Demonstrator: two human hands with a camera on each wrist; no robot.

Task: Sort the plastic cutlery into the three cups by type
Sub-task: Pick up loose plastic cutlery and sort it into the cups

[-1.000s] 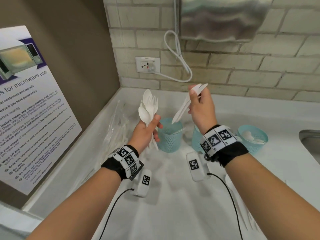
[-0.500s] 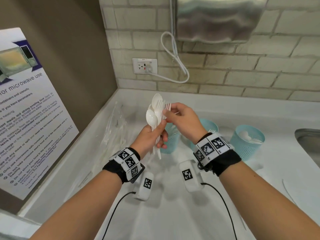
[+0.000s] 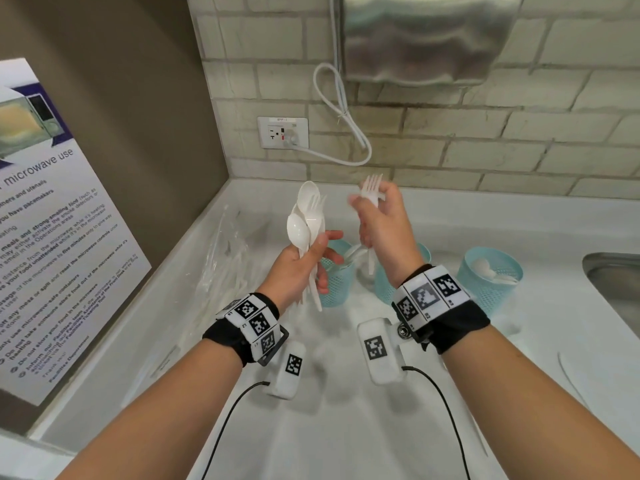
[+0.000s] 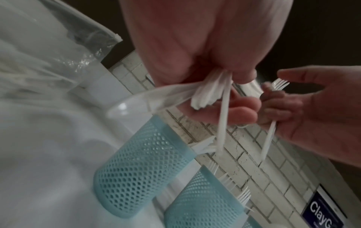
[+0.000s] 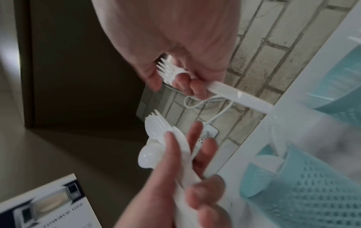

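Note:
My left hand (image 3: 304, 261) grips a bunch of white plastic cutlery (image 3: 306, 220), spoons with a fork among them, held upright above the counter. My right hand (image 3: 381, 220) holds a white fork (image 3: 371, 188) by its handle, tines up, just right of the bunch and over the cups. Three teal mesh cups stand in a row behind the hands: the left cup (image 3: 334, 275), the middle cup (image 3: 384, 282) with forks (image 4: 244, 195) in it, and the right cup (image 3: 490, 275) with spoons (image 3: 485, 266) in it. In the right wrist view the fork (image 5: 168, 71) lies between thumb and fingers.
A clear plastic bag (image 3: 225, 258) lies on the white counter (image 3: 346, 427) at the left. A poster (image 3: 52, 220) hangs on the brown left wall. A steel sink (image 3: 620, 285) is at the right edge. Loose white cutlery (image 3: 571, 379) lies at the counter's right. A socket (image 3: 282, 133) is on the brick wall.
My right hand let go of the knife it held a second ago, reached to the bunch in my left hand, and has now pulled a fork out and away to the right.

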